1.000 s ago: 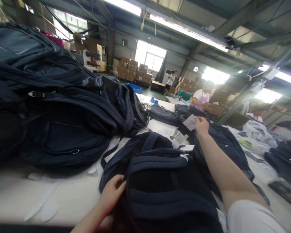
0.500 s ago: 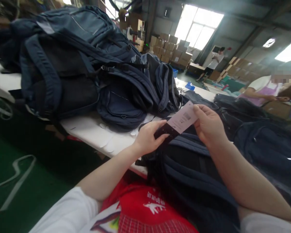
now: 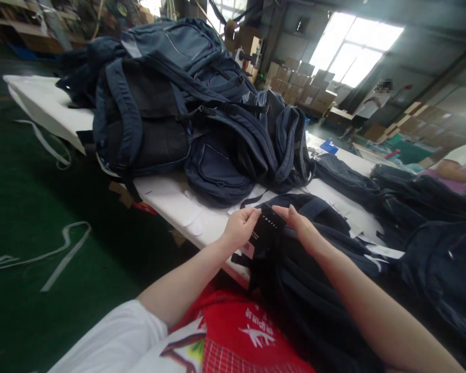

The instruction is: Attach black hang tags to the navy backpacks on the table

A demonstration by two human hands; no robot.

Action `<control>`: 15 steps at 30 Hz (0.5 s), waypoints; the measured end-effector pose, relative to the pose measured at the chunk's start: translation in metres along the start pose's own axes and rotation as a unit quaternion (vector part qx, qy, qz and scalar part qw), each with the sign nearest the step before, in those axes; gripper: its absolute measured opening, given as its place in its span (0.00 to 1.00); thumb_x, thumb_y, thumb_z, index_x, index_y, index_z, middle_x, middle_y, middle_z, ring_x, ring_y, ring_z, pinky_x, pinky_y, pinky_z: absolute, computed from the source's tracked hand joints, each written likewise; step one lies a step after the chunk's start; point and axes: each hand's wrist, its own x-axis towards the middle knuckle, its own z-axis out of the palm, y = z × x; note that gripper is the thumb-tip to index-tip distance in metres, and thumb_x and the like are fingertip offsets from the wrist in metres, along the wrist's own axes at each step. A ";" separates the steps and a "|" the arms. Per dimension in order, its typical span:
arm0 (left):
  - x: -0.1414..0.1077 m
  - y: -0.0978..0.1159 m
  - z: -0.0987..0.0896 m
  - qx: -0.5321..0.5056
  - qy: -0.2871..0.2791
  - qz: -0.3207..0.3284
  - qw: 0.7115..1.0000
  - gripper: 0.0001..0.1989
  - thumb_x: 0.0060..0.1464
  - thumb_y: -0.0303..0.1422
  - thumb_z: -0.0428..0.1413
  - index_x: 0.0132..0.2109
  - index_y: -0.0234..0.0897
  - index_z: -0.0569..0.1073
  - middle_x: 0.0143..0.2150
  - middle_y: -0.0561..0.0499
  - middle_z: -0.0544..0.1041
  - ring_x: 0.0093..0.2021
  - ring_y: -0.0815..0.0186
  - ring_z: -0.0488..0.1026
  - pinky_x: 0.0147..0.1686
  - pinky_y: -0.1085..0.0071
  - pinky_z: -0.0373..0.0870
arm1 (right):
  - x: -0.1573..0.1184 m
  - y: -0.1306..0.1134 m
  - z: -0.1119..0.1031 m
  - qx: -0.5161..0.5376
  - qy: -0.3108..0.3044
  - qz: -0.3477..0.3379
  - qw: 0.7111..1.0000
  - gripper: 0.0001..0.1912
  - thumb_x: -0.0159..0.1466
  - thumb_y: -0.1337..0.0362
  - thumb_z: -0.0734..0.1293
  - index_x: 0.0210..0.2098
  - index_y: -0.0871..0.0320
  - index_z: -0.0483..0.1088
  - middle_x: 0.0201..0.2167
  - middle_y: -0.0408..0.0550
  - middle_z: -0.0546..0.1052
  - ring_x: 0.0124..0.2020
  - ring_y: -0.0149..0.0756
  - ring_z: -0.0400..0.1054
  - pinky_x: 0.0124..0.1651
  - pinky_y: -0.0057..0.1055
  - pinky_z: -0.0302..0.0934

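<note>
A black hang tag (image 3: 267, 228) with white lettering stands between my hands, a small pale label at its lower left. My left hand (image 3: 239, 228) is closed, pinching the tag's upper left edge between thumb and fingertips. At the tag's upper right, my right hand (image 3: 303, 228) has its fingers stretched out, thumb apart from them; whether the fingertips touch the tag I cannot tell. Below both hands a dark navy backpack (image 3: 314, 290) lies against the table edge, partly covered by my right forearm.
Several navy backpacks (image 3: 147, 109) are heaped on the white table (image 3: 171, 202). More dark bags (image 3: 442, 264) lie to the right, near white paper tags (image 3: 384, 250). A blue tray (image 3: 329, 146) is farther back. White strips (image 3: 68, 254) lie on the green floor. Another person (image 3: 458, 168) is at the right.
The tag has turned from its white barcode side to its black lettered side and is lower. My right hand no longer pinches its far end. The view has swung left.
</note>
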 end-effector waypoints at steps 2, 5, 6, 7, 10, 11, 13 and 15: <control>-0.003 -0.001 0.001 -0.009 0.006 -0.001 1.000 0.21 0.61 0.46 0.48 0.32 0.35 0.76 0.27 0.52 0.75 0.30 0.67 0.71 0.29 0.74 0.65 | -0.002 -0.008 0.004 -0.010 -0.020 -0.016 1.000 0.27 0.65 0.43 0.59 0.51 0.54 0.72 0.47 0.50 0.78 0.50 0.46 0.71 0.55 0.43 0.63; -0.006 0.000 0.000 -0.051 -0.025 -0.026 0.998 0.20 0.60 0.46 0.49 0.32 0.36 0.75 0.24 0.54 0.74 0.27 0.67 0.71 0.26 0.74 0.66 | -0.003 -0.015 0.009 -0.079 -0.004 -0.011 0.997 0.22 0.59 0.54 0.69 0.51 0.56 0.73 0.46 0.50 0.79 0.47 0.45 0.72 0.53 0.41 0.64; -0.006 0.000 -0.002 -0.068 -0.048 -0.041 0.996 0.19 0.59 0.46 0.49 0.32 0.36 0.75 0.23 0.54 0.73 0.25 0.68 0.71 0.24 0.75 0.65 | -0.003 -0.015 0.010 -0.088 0.001 -0.005 0.996 0.20 0.59 0.57 0.69 0.49 0.56 0.73 0.44 0.50 0.79 0.46 0.45 0.73 0.53 0.41 0.65; -0.004 0.000 -0.004 -0.085 -0.075 -0.058 0.992 0.19 0.59 0.46 0.50 0.32 0.36 0.75 0.22 0.54 0.73 0.24 0.68 0.71 0.23 0.75 0.65 | -0.002 -0.015 0.011 -0.087 0.005 0.000 0.996 0.17 0.60 0.59 0.68 0.47 0.57 0.74 0.43 0.49 0.80 0.45 0.44 0.73 0.52 0.40 0.65; 0.003 -0.002 -0.019 -0.117 -0.154 -0.103 0.976 0.18 0.56 0.46 0.54 0.29 0.34 0.74 0.21 0.54 0.73 0.21 0.70 0.70 0.22 0.76 0.65 | 0.001 -0.012 0.010 -0.062 0.014 0.017 0.998 0.14 0.60 0.60 0.67 0.44 0.57 0.75 0.41 0.48 0.80 0.44 0.43 0.74 0.51 0.39 0.66; 0.005 -0.003 -0.025 -0.122 -0.167 -0.117 0.971 0.18 0.55 0.45 0.55 0.29 0.34 0.74 0.21 0.54 0.73 0.21 0.70 0.70 0.22 0.76 0.65 | 0.002 -0.011 0.008 -0.057 0.017 0.022 0.998 0.14 0.59 0.59 0.67 0.44 0.57 0.75 0.41 0.48 0.80 0.43 0.43 0.74 0.50 0.39 0.66; 0.009 -0.007 -0.038 -0.141 -0.180 -0.144 0.963 0.16 0.52 0.43 0.58 0.30 0.33 0.75 0.22 0.53 0.74 0.22 0.72 0.70 0.24 0.77 0.66 | 0.004 -0.009 0.006 -0.053 0.020 0.031 0.998 0.15 0.59 0.59 0.68 0.44 0.57 0.75 0.40 0.48 0.81 0.42 0.43 0.74 0.49 0.39 0.66; 0.009 -0.011 -0.050 -0.177 -0.195 -0.163 0.951 0.14 0.50 0.42 0.61 0.34 0.33 0.77 0.26 0.52 0.76 0.25 0.72 0.72 0.27 0.77 0.67 | 0.006 -0.008 0.004 -0.049 0.022 0.036 0.998 0.15 0.59 0.58 0.68 0.43 0.58 0.75 0.39 0.48 0.81 0.41 0.42 0.74 0.48 0.39 0.66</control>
